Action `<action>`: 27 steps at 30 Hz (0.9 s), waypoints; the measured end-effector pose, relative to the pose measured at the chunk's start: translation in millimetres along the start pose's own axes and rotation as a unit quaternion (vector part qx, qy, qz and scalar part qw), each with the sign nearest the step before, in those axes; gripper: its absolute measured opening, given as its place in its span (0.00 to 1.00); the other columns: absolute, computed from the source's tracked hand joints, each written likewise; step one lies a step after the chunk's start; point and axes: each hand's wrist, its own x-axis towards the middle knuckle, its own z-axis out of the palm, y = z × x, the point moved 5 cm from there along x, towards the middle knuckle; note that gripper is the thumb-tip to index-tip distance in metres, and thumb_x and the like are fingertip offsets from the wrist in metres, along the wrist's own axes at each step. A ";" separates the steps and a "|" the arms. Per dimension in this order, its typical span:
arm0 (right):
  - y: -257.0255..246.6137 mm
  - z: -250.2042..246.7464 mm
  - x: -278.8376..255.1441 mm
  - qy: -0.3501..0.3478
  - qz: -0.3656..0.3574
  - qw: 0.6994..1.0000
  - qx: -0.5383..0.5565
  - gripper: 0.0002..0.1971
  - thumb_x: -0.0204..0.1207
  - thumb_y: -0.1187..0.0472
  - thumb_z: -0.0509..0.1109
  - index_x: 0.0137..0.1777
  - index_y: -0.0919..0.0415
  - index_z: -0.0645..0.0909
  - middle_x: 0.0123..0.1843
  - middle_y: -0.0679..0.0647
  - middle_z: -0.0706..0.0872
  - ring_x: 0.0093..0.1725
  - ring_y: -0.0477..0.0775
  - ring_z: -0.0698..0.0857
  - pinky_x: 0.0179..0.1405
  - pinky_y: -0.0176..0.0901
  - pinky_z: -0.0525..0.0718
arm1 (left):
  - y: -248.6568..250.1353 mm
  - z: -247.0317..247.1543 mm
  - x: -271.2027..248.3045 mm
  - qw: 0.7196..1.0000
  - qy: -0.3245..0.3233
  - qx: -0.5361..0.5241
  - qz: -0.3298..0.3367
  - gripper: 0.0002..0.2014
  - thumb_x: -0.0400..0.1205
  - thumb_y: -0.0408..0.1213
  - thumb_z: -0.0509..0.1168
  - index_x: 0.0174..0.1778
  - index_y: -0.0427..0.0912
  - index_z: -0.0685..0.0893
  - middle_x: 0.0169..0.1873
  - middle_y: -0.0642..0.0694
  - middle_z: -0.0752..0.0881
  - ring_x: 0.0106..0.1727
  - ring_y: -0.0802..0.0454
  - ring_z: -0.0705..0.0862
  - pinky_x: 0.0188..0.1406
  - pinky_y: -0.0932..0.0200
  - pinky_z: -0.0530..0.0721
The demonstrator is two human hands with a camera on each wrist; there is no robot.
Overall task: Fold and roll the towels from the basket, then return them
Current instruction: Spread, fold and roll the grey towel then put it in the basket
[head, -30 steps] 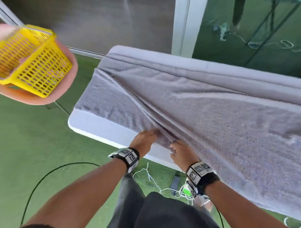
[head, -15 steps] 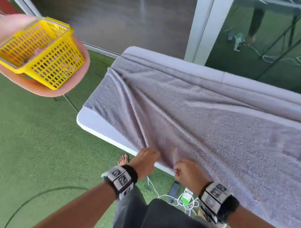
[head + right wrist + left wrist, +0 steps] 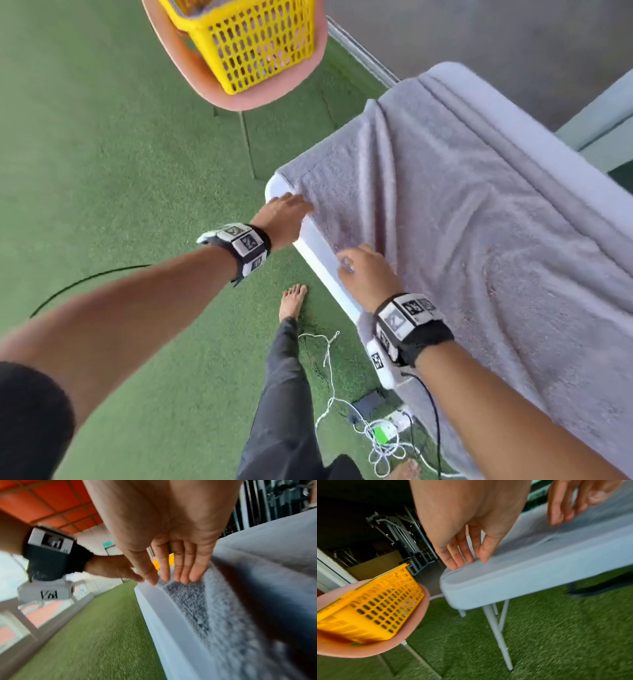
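Note:
A large grey towel lies spread over the white folding table, with long creases running from its near corner. My left hand reaches to the table's near left corner, its straight fingers touching the towel's edge there. My right hand lies flat on the towel's near edge, fingers extended on the cloth. The yellow basket sits on a pink chair to the far left, also in the left wrist view.
Green artificial turf covers the floor. White cords and a power strip lie under the table's near edge beside my bare foot. A black cable runs across the turf on the left. The table's folding legs stand below the corner.
Both hands have let go of the bunched towel edge and slid left along the table's near edge, now lying flat. My view has swung left, bringing the basket to the top centre.

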 end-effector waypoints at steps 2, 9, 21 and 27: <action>-4.6 13.8 26.9 0.009 0.019 0.998 -0.054 0.17 0.76 0.63 0.68 0.65 0.61 0.79 0.61 0.61 0.79 0.63 0.64 0.77 0.64 0.52 0.76 | -26.2 -7.2 21.4 0.999 0.013 0.031 0.011 0.27 0.77 0.19 0.57 0.70 0.44 0.79 0.66 0.42 0.80 0.66 0.43 0.77 0.63 0.46 0.79; -6.6 26.5 46.4 0.082 0.014 0.989 -0.125 0.11 0.68 0.71 0.72 0.50 0.66 0.81 0.47 0.66 0.85 0.48 0.68 0.85 0.50 0.53 0.80 | -51.1 -11.8 57.5 0.992 0.043 0.040 0.115 0.23 0.72 0.12 0.56 0.55 0.37 0.86 0.48 0.41 0.87 0.52 0.41 0.82 0.50 0.46 0.85; -65.3 35.9 22.7 0.045 -0.055 0.997 0.002 0.08 0.73 0.65 0.72 0.52 0.61 0.83 0.48 0.52 0.83 0.44 0.48 0.78 0.40 0.35 0.73 | -83.4 -55.9 -25.4 0.989 0.046 0.088 0.106 0.15 0.75 0.23 0.58 0.56 0.31 0.82 0.45 0.38 0.85 0.49 0.42 0.83 0.57 0.48 0.84; -61.8 46.8 -2.8 -0.127 -0.062 0.990 0.020 0.19 0.79 0.57 0.70 0.69 0.58 0.79 0.63 0.55 0.84 0.58 0.52 0.83 0.62 0.44 0.82 | -94.1 -39.0 -60.9 0.990 -0.026 0.136 0.031 0.21 0.78 0.26 0.67 0.67 0.41 0.79 0.58 0.43 0.83 0.59 0.47 0.80 0.63 0.50 0.80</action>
